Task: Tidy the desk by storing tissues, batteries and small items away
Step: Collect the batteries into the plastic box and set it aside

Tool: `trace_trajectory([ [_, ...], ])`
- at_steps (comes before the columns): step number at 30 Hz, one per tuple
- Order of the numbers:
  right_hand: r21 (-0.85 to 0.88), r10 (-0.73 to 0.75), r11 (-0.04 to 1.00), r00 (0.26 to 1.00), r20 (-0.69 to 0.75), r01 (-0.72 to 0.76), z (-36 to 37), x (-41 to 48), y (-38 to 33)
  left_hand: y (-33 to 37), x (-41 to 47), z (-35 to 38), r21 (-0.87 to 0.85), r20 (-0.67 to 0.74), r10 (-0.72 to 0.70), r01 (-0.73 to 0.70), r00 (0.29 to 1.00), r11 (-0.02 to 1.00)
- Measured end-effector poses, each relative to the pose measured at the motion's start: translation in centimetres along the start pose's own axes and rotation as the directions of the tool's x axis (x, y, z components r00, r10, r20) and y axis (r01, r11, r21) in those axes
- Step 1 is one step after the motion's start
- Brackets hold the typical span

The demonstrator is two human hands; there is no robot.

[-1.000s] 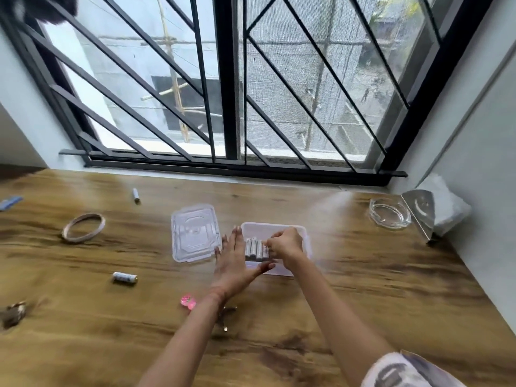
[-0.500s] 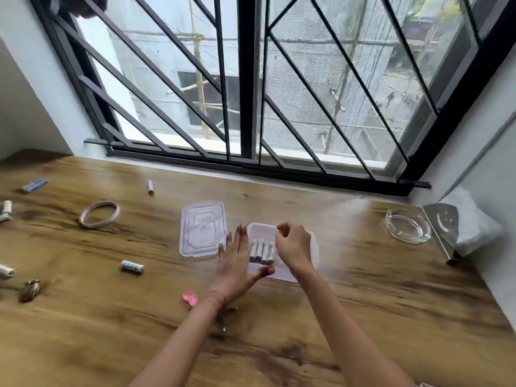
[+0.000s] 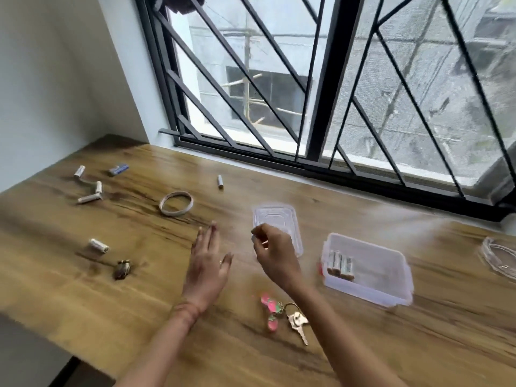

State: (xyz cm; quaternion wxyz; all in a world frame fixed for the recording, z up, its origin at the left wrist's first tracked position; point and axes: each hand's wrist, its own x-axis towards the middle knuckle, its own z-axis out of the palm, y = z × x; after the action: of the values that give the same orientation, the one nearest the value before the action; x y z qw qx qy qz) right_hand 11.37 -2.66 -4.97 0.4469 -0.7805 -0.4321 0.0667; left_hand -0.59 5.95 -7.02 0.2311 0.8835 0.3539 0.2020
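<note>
Plastic box (image 3: pixel 363 291) at three o'clock now left behind; reaching toward next battery (image 3: pixel 98 245) at nine o'clock, left hand (image 3: pixel 208 268) spread flat, right hand (image 3: pixel 275 255) curled, contents unclear.

Bright window daylight, motion-blurred edges
</note>
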Motion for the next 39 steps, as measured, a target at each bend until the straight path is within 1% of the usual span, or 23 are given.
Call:
trace_trajectory([
  [3, -0.099, -0.018, 0.994, 0.976, 0.219, 0.040, 3.7, 0.1, -1.5, -4.5, 0.2, -2.5, 0.054, -0.010, -0.031, 0.031, 0.999, 0.998],
  [5, -0.203, 0.001, 0.977, 0.947, 0.322, 0.068, 5.8, 0.1, -2.4, -7.5, 0.6, -3.7, 0.081, -0.008, -0.051, 0.051, 0.999, 0.995],
  [7, -0.307, 0.033, 0.949, 0.939, 0.341, 0.078, 7.5, 0.0, -2.9, -9.7, 1.2, -4.7, 0.083, -0.030, -0.089, 0.091, 0.996, 0.992],
  [9, -0.407, 0.056, 0.909, 0.943, 0.327, 0.087, 8.9, 0.1, -3.2, -11.8, 1.7, -5.6, 0.063, -0.084, -0.121, 0.127, 0.989, 0.990],
  [11, -0.424, 0.089, 0.904, 0.942, 0.324, 0.060, 9.6, 0.3, -3.2, -13.8, 2.1, -6.5, 0.052, -0.150, -0.151, 0.160, 0.977, 0.986],
  [13, -0.426, 0.110, 0.904, 0.946, 0.304, 0.031, 10.3, 0.6, -3.4, -16.0, 2.7, -7.7, 0.033, -0.206, -0.233, 0.245, 0.950, 0.969],
  [15, -0.392, 0.107, 0.920, 0.959, 0.261, 0.004, 10.7, 1.0, -3.6, -18.0, 3.1, -8.9, 0.028, -0.233, -0.308, 0.323, 0.922, 0.946],
  [16, -0.360, 0.112, 0.933, 0.967, 0.230, -0.022, 11.0, 1.2, -3.7, -18.9, 3.3, -9.4, 0.046, -0.225, -0.312, 0.330, 0.923, 0.943],
  [19, -0.268, 0.166, 0.956, 0.975, 0.146, -0.123, 12.0, 1.7, -4.5, -21.9, 4.0, -10.7, 0.147, -0.131, -0.269, 0.287, 0.954, 0.947],
  [22, -0.205, 0.199, 0.963, 0.975, 0.103, -0.175, 12.9, 2.0, -5.3, -24.2, 4.4, -11.0, 0.198, -0.056, -0.240, 0.247, 0.969, 0.949],
  [24, -0.157, 0.216, 0.967, 0.973, 0.087, -0.201, 13.4, 2.3, -5.8, -25.0, 4.5, -11.1, 0.193, -0.042, -0.208, 0.212, 0.977, 0.958],
  [30, -0.064, 0.267, 0.963, 0.962, 0.057, -0.264, 14.3, 3.1, -6.4, -24.9, 5.1, -11.9, 0.225, -0.064, -0.127, 0.138, 0.990, 0.965],
  [32, -0.023, 0.285, 0.958, 0.957, 0.044, -0.284, 14.2, 3.4, -6.5, -24.5, 5.4, -11.9, 0.197, -0.063, -0.139, 0.149, 0.988, 0.969],
  [34, 0.054, 0.321, 0.945, 0.946, 0.045, -0.323, 13.8, 3.5, -6.7, -23.6, 5.7, -11.7, 0.136, -0.071, -0.165, 0.173, 0.984, 0.975],
  [37, 0.210, 0.408, 0.887, 0.911, 0.065, -0.412, 12.9, 3.5, -7.1, -20.8, 6.3, -11.2, -0.055, -0.066, -0.224, 0.220, 0.972, 0.974],
  [39, 0.320, 0.456, 0.831, 0.886, 0.079, -0.456, 12.1, 3.5, -7.1, -18.4, 6.8, -10.9, -0.189, -0.016, -0.248, 0.241, 0.969, 0.952],
])
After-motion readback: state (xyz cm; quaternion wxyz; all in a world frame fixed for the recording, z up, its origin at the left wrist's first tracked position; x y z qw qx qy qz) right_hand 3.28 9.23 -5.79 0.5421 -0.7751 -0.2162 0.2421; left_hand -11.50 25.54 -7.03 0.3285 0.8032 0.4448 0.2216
